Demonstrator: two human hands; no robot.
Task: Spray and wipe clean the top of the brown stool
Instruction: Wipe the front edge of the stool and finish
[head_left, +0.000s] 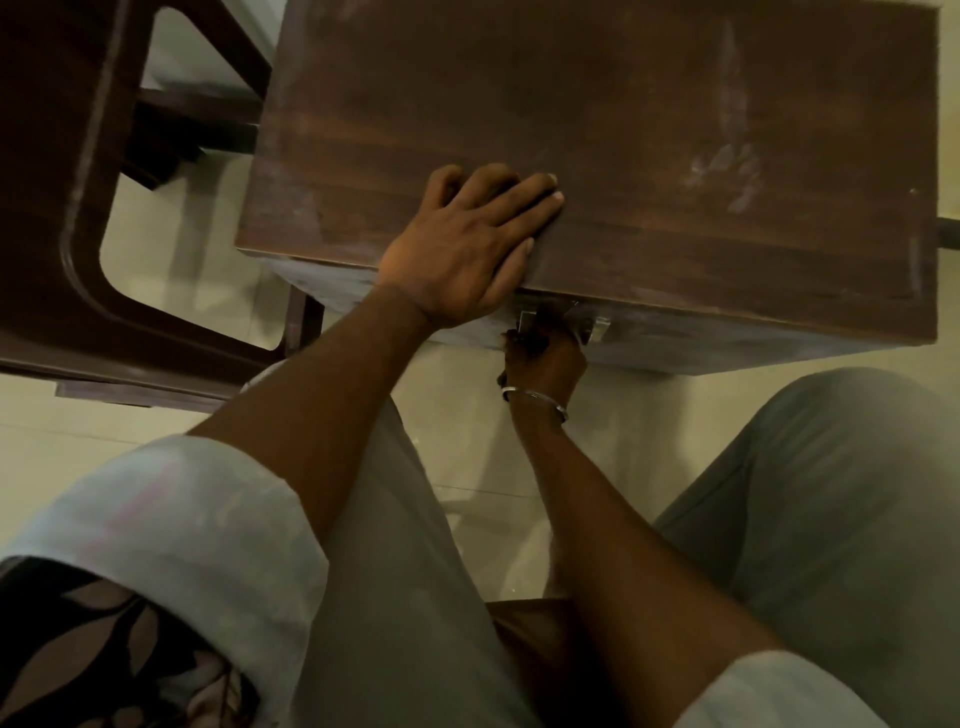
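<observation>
Stool (597, 130) fills the upper middle and right of the view, brown wood top seen from above, just in front of the seated person's knees; top is dull and dusty, with pale smears and a hand-shaped smudge (727, 171) toward the right side; near front face is greyish with dust.

Left hand (467, 249) lies flat, palm down, on the near edge of the top, fingers (524, 200) spread loosely and pointing right and away, heel of the palm hanging over the front edge; it grips nothing, just rests on the wood.

Right hand (545, 358) is below the top's front edge, at the front face, fingers curled around a small metal handle (587, 325) fixed there; fingertips are hidden behind the handle and in shadow, so how tight the hold is I cannot tell; a metal bangle (535, 402) sits on that wrist.

Both sleeves are pale and rolled up; grey trousers (831, 493) cover the knees on either side of the right forearm.

A dark brown chair (78, 182) stands left of the stool, close beside it but apart; pale tiled floor (519, 467) shows beneath and between them.
</observation>
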